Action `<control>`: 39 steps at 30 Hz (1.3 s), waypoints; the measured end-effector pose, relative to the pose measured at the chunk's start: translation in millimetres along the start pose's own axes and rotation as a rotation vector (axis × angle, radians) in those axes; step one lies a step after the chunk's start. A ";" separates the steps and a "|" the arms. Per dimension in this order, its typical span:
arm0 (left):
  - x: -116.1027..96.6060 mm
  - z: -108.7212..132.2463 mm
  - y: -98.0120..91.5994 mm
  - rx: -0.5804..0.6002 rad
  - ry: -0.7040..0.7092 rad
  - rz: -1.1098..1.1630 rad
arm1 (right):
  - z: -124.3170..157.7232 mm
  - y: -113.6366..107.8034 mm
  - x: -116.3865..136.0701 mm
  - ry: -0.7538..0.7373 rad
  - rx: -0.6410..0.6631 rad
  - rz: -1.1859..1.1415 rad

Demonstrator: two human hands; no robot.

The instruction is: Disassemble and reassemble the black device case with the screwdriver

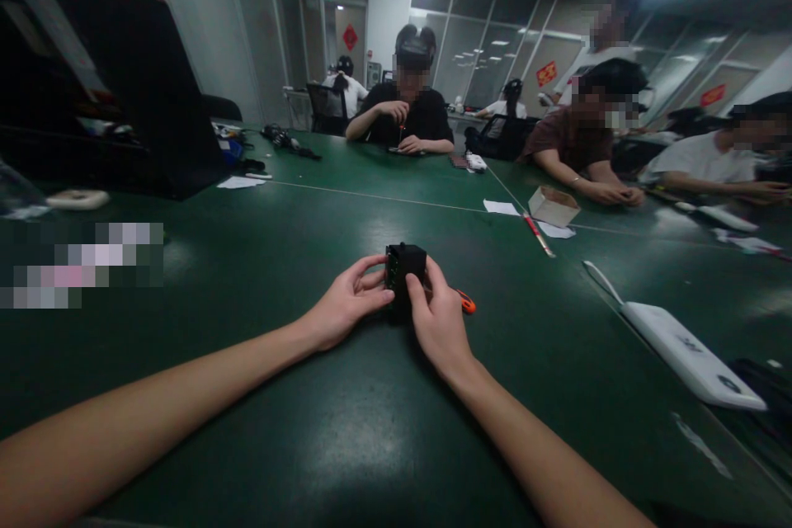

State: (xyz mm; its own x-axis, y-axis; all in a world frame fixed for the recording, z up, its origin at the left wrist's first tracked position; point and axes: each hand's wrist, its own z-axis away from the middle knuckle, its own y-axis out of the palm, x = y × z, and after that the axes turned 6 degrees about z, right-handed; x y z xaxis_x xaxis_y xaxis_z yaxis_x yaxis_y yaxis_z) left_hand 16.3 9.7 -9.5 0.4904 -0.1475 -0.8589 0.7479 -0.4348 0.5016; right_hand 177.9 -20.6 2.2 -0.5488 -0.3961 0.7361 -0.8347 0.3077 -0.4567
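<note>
Right now, both hands are on a small black box (407,268), which stands upright over the near middle of the green table (346,437). The left hand (350,301) pinches it from the left, fingers at its far left edge and thumb lower on the near side. The right hand (440,318) clasps it from the right, thumb across the near face and fingers curled around the right side. A small knob tops the box; whether its base touches the table cannot be told. Just beside the right hand, on its right, lies an orange-handled tool (469,303), partly hidden by that hand.

Farther right, a white power bank (690,355) with a looped white strap (601,280) lies on the table. Beyond it, toward the far right, a red stick-like item (537,233) lies near an open carton (553,208) and a white sheet of paper (501,207). At the far side of the table, a person in a black shirt (436,115) works with both hands close together over a small item.
</note>
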 end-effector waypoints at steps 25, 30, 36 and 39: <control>-4.0 -1.6 -4.6 -0.053 0.090 -0.098 | -3.7 -2.1 2.7 0.370 0.122 -0.601; -6.9 -1.0 -3.9 -0.074 0.107 -0.167 | -2.1 2.4 -0.5 0.393 0.087 -0.684; -7.0 -0.7 -4.5 -0.103 0.073 -0.235 | -4.4 -1.0 1.0 0.440 0.016 -0.816; -6.4 -1.3 -4.9 -0.134 0.065 -0.278 | -5.4 -2.2 -0.3 0.428 0.012 -0.831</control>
State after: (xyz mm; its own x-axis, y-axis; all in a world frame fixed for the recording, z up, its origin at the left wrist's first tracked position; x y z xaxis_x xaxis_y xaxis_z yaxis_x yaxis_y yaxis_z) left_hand 10.1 14.0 -6.3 0.2831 0.0192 -0.9589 0.9075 -0.3289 0.2614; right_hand 180.1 -16.5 5.7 0.2856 -0.1322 0.9492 -0.9537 0.0585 0.2951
